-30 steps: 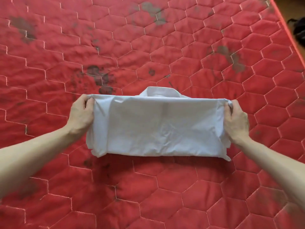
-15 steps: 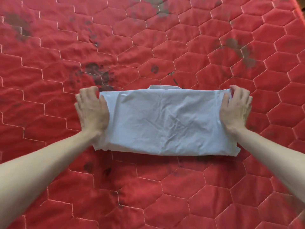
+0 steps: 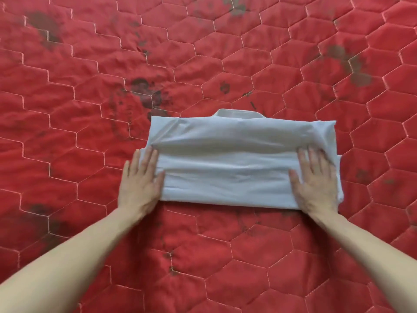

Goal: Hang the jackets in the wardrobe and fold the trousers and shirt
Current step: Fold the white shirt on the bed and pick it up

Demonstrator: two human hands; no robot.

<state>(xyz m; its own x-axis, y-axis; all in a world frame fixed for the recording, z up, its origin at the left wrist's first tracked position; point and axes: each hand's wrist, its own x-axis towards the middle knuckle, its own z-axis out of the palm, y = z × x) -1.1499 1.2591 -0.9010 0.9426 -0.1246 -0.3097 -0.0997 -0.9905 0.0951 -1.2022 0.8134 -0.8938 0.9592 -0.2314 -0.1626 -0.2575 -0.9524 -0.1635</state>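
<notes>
White shirt (image 3: 239, 163): folded into a wide rectangular bundle, lying flat on the red quilted mattress (image 3: 225, 267), slightly right of centre in the head view. Collar (image 3: 238, 114): protruding past the far long edge of the bundle, near its middle. Long soft creases across the upper layer, running from end to end; near long edge straight and closest to the person. Left hand (image 3: 141, 184): palm down at the left end of the bundle, fingers straight and close together — fingertips and thumb laid on the cloth, heel of the hand on the mattress just beside the fabric edge. Right hand (image 3: 314, 184): palm down on the right end, fingers straight and slightly spread, pressed flat on the top layer; thumb pointed inward along the fabric. No cloth pinched or curled round by either hand. Loose layered edges of the shirt visible just beyond the right hand. Both forearms bare, extended in from the lower corners. Mattress surface: hexagonal stitching in pale thread, dark stains (image 3: 146, 93) scattered across it — one patch just beyond the far left corner of the bundle.
</notes>
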